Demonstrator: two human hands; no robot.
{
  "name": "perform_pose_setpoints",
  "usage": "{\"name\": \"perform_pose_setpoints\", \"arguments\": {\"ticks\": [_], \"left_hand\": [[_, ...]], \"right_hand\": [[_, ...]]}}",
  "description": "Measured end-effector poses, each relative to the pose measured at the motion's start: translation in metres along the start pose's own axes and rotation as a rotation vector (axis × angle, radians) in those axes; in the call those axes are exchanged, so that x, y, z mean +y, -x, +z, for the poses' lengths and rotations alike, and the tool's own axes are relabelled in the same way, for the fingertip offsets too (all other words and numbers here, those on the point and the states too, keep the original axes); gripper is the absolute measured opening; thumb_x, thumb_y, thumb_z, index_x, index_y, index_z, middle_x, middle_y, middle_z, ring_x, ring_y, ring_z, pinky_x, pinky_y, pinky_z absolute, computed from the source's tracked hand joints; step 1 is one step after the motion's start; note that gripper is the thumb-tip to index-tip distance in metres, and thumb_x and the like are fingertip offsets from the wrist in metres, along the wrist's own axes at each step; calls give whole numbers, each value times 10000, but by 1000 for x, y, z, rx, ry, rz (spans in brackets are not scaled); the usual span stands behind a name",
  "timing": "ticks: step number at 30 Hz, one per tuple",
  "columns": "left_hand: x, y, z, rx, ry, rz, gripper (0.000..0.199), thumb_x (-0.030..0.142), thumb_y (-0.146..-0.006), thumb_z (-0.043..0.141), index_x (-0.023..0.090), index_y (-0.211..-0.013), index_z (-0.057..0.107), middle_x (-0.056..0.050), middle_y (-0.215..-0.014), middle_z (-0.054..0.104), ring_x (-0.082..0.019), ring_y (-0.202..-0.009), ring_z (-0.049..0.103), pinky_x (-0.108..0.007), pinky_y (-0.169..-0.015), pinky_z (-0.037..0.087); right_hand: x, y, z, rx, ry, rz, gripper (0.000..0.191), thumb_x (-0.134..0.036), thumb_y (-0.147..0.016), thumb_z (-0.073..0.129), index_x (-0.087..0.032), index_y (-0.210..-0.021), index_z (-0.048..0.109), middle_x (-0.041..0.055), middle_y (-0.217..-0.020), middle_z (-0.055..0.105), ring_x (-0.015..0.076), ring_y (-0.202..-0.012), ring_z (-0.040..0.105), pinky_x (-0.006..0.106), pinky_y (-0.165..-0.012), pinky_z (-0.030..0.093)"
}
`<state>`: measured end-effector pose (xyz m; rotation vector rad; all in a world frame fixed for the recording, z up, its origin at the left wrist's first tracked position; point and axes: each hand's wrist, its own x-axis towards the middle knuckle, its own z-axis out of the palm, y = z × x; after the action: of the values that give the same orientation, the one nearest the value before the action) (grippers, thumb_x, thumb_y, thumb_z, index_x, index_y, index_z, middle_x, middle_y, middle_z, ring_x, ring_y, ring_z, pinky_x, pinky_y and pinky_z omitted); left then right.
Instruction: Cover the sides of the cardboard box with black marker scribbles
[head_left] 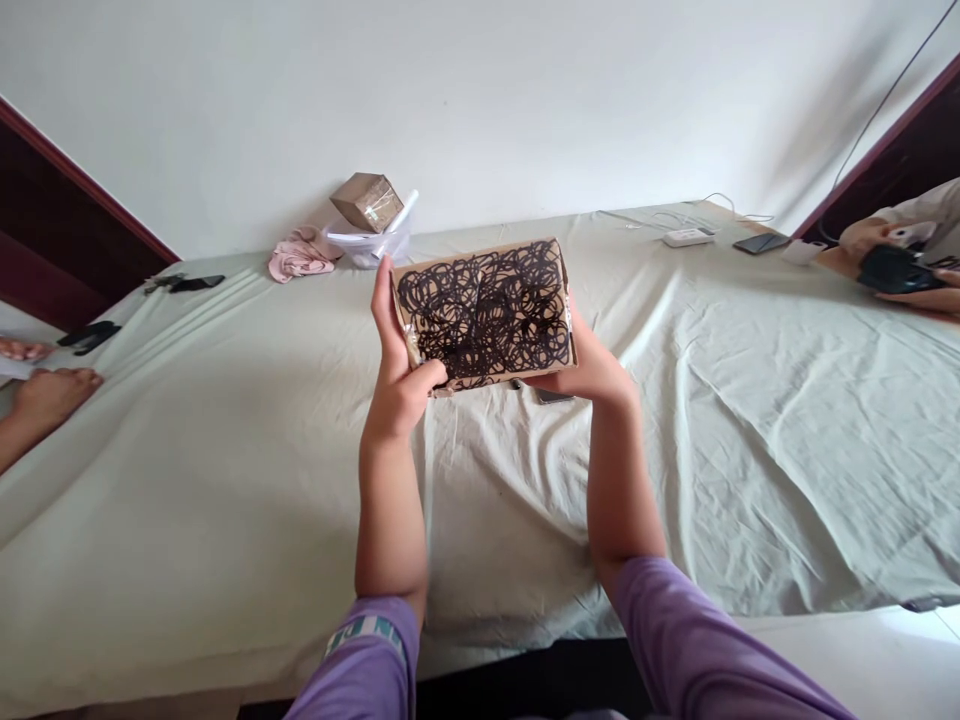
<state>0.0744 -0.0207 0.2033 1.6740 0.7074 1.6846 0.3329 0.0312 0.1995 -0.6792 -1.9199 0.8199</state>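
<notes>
A brown cardboard box, its facing side covered in looping black scribbles, is held up above the cloth-covered table. My left hand grips its left end, the thumb lying over the lower left corner. Around the right end is my right hand, its fingers partly hidden behind and under the box. Clear tape shines at both ends of the box. Below it, a dark phone-like object lies on the cloth, mostly covered from view.
A smaller cardboard box rests on a clear plastic tub beside a pink cloth. Toward the back right lie a white power strip and a phone. Other people's hands are at both sides.
</notes>
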Motion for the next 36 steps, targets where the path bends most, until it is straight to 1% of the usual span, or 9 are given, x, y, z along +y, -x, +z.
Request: {"name": "perform_pose_setpoints", "arguments": {"ticks": [7,11,17,20,23,27,30,33,36], "left_hand": [[-1,-2,-8,-10,-51,-4,1051,472,-796,933,499,-1719,430,63,-1870,365,-387,-1817,176,-568,-1492,217],[-2,-3,-7,23,-92,32,1008,485,-871,911,477,-1743,407,56,-1884,346,-357,-1833,113,-551,-1509,115],[-18,-7,-22,-323,-17,68,1337,400,-792,1030,606,-1792,168,46,-1947,175,-335,-1829,158,-562,-1495,132],[-32,-8,-39,-160,-66,-72,1518,424,-578,1150,483,-1801,253,-123,-1841,386,-455,-1749,351,-624,-1429,338],[-46,-10,-57,-24,-119,-146,1486,506,-581,1139,439,-1791,280,-175,-1729,494,-485,-1648,499,-604,-1305,518],[-61,-11,-76,-11,-298,-214,1513,571,-643,1096,430,-1821,158,-207,-1758,430,-481,-1615,530,-626,-1265,538],[-66,-10,-82,-42,-446,-289,1497,563,-709,1054,393,-1840,88,-211,-1792,397,-459,-1651,484,-634,-1347,439],[-68,-8,-84,-60,-492,-355,1445,513,-762,1017,375,-1847,73,-203,-1831,365,-450,-1685,441,-643,-1392,368],[-72,-8,-87,-53,-490,-390,1395,491,-795,995,372,-1850,90,-187,-1872,309,-447,-1734,363,-656,-1419,306]], "right_hand": [[-1,-3,6,46,88,-90,1421,-712,-668,998,-301,-1816,267,123,-1871,330,466,-1802,154,590,-1502,123],[7,-4,9,73,82,-72,1430,-711,-636,1017,-268,-1799,313,146,-1837,381,468,-1793,185,576,-1502,105],[33,-4,0,28,24,11,1554,-624,-524,1093,-246,-1809,305,182,-1835,393,498,-1762,258,640,-1484,162],[54,-4,-9,-39,-62,34,1567,-603,-609,1061,-323,-1858,158,146,-1923,237,458,-1773,268,643,-1425,332],[83,-3,-10,-102,-97,175,1456,-548,-777,963,-414,-1860,-2,129,-1961,113,427,-1730,380,630,-1277,527],[117,-6,15,-176,265,599,1074,-399,-954,820,-229,-1849,252,222,-1824,454,361,-1571,585,532,-1299,498],[135,-8,50,-129,422,748,870,-256,-942,805,-32,-1715,474,345,-1625,620,466,-1556,551,638,-1320,414],[147,-7,77,-25,472,769,685,-118,-905,730,-65,-1578,619,336,-1624,610,525,-1620,417,731,-1327,305],[158,-7,81,81,412,776,587,-97,-912,623,-144,-1496,664,254,-1521,691,450,-1530,525,631,-1293,388]]}}
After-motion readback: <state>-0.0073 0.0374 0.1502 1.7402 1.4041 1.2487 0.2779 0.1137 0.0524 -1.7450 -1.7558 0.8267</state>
